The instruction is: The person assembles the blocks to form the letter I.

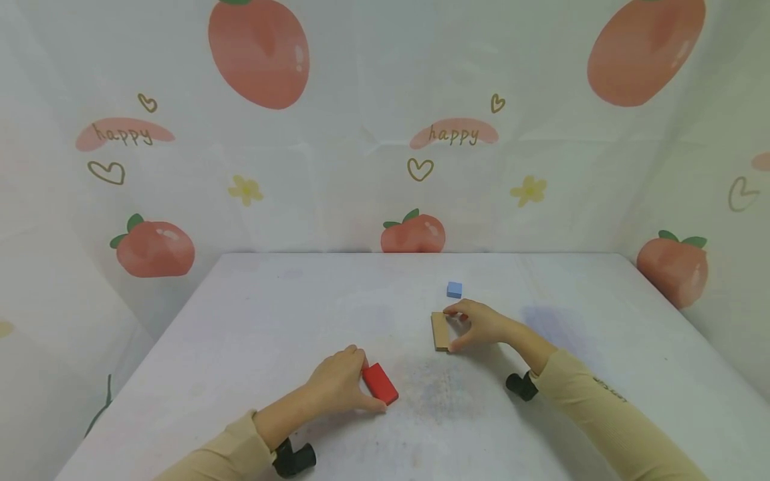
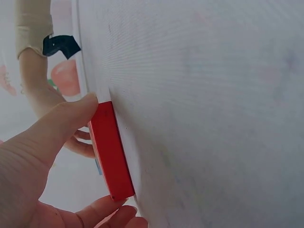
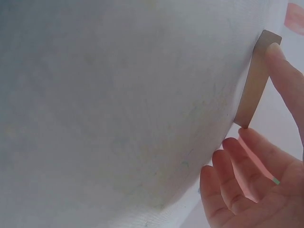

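Observation:
My left hand (image 1: 341,381) pinches a red rectangular block (image 1: 380,384) by its two ends. In the left wrist view the thumb presses the upper end of the red block (image 2: 112,151) and fingertips meet the lower one. Farther off and to the right, my right hand (image 1: 481,325) spans a tan wooden block (image 1: 440,332), thumb at the near end and index finger at the far end. The right wrist view shows the thumb on one end of the tan block (image 3: 259,78) and the index fingertip at the other; the remaining fingers extend beside it.
A small blue block (image 1: 454,289) lies behind the right hand. Something small and red (image 1: 464,318) shows partly under that hand's fingers. The white table (image 1: 301,294) ends at a printed cloth backdrop (image 1: 349,180). Black wrist mounts (image 1: 293,459) sit under both forearms.

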